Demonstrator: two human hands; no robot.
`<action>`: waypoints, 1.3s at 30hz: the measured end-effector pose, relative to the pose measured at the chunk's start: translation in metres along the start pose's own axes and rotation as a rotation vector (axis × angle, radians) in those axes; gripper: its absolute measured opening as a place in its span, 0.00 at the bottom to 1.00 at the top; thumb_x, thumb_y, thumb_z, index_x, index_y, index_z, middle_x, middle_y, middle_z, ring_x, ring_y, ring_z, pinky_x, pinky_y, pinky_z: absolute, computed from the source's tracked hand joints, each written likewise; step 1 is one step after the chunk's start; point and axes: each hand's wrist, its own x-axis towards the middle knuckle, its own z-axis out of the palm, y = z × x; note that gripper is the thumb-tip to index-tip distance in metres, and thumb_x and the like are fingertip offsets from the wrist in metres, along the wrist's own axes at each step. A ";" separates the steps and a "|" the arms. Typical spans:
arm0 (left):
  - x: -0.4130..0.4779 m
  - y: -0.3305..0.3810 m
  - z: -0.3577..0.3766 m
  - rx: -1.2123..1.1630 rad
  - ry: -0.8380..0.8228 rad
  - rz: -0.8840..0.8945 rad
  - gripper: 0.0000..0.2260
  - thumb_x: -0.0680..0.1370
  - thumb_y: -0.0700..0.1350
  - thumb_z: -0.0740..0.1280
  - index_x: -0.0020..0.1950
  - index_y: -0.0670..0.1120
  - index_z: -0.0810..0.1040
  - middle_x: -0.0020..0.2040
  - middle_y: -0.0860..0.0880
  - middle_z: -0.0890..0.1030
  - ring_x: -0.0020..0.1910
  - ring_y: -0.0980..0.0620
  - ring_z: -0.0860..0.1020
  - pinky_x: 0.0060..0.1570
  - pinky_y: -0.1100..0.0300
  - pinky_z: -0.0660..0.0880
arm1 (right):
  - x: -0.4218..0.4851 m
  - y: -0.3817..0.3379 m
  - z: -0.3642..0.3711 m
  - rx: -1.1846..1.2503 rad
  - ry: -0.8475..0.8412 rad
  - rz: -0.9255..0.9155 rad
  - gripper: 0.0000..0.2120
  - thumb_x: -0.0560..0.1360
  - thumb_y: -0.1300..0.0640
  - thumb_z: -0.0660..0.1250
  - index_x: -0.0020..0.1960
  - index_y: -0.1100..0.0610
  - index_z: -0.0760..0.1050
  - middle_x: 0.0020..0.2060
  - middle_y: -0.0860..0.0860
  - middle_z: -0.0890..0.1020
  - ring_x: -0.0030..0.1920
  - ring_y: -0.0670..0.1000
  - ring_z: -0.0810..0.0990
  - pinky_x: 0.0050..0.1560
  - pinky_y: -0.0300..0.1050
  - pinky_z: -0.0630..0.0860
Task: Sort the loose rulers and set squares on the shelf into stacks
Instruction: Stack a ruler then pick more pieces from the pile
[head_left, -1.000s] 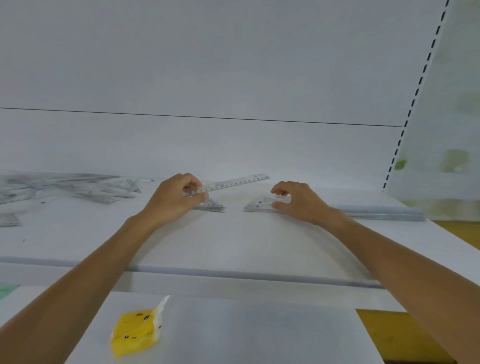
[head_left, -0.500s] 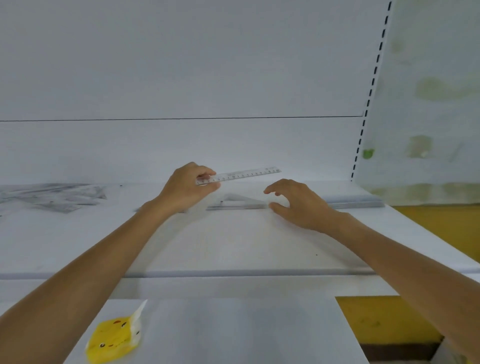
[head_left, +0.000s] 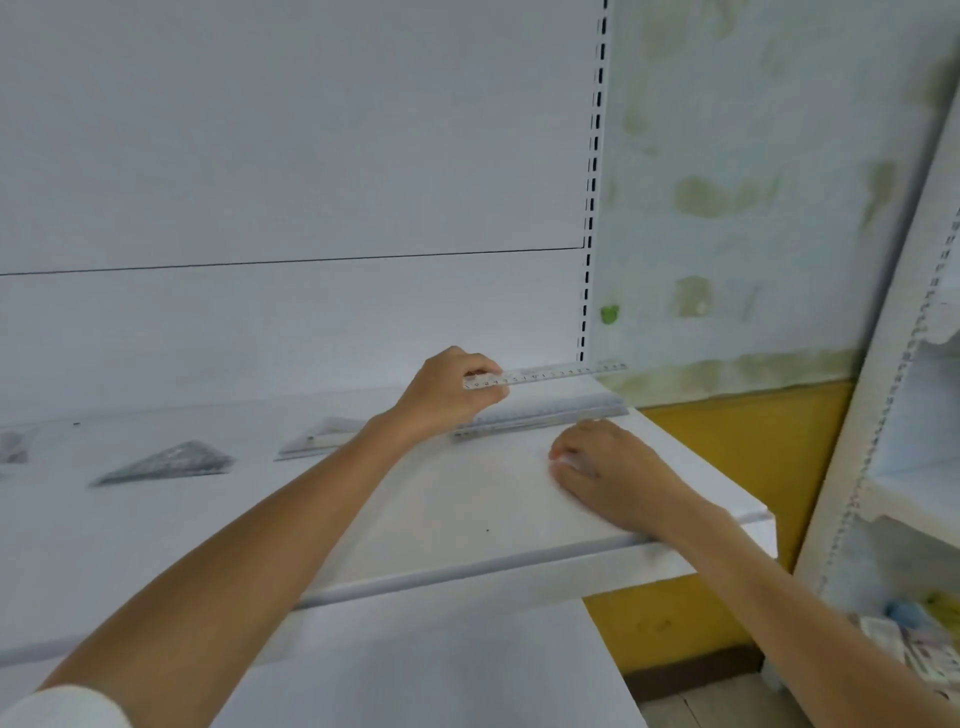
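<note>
Left hand (head_left: 449, 397) fingers (head_left: 475, 364) curled, pinching the left end of a clear ruler (head_left: 561, 372), thumb under, fingers on top. The ruler is off the shelf surface, running right across frame centre, its far end past the slotted upright (head_left: 592, 208). Right hand (head_left: 618, 470) palm down on the white shelf (head_left: 467, 525), right of centre, fingers (head_left: 574, 441) lying relaxed and pointing left, gripping nothing that shows; the tips are blurred. Ruler stack (head_left: 545, 415) lies flat near the shelf's back edge, just below the held ruler and between the two hands, not touched by the right hand. Further left on the shelf, a pale set square stack (head_left: 322, 439) partly behind the left forearm, then a darker set square stack (head_left: 166, 462) at left of frame, well apart from it. Another blurred pile (head_left: 13, 447) is at the far left edge, cut off. Lower shelf (head_left: 415, 670) at bottom centre. Yellow wall band (head_left: 727, 447) right of the shelf. A second shelving unit (head_left: 893, 364) on the right edge, with blurred packets (head_left: 924, 649) at lower right.
</note>
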 end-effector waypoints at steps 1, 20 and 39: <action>0.002 0.001 0.003 0.017 -0.010 0.000 0.11 0.72 0.51 0.69 0.53 0.52 0.79 0.51 0.50 0.75 0.46 0.55 0.75 0.40 0.72 0.69 | 0.000 -0.001 -0.001 0.004 0.002 0.004 0.11 0.78 0.50 0.58 0.56 0.52 0.75 0.56 0.48 0.76 0.58 0.48 0.72 0.55 0.39 0.66; 0.003 -0.014 0.042 0.151 -0.102 -0.066 0.11 0.74 0.52 0.65 0.54 0.50 0.75 0.48 0.52 0.74 0.50 0.51 0.74 0.46 0.58 0.68 | -0.004 0.003 0.000 0.013 0.018 0.033 0.11 0.78 0.50 0.58 0.55 0.51 0.75 0.54 0.45 0.77 0.56 0.46 0.72 0.57 0.41 0.69; -0.085 -0.040 -0.106 0.244 0.053 0.019 0.06 0.75 0.48 0.66 0.51 0.52 0.78 0.47 0.55 0.76 0.46 0.57 0.77 0.48 0.60 0.72 | 0.076 -0.121 0.008 0.282 0.157 -0.086 0.12 0.75 0.60 0.63 0.57 0.55 0.76 0.52 0.49 0.80 0.49 0.50 0.79 0.55 0.46 0.74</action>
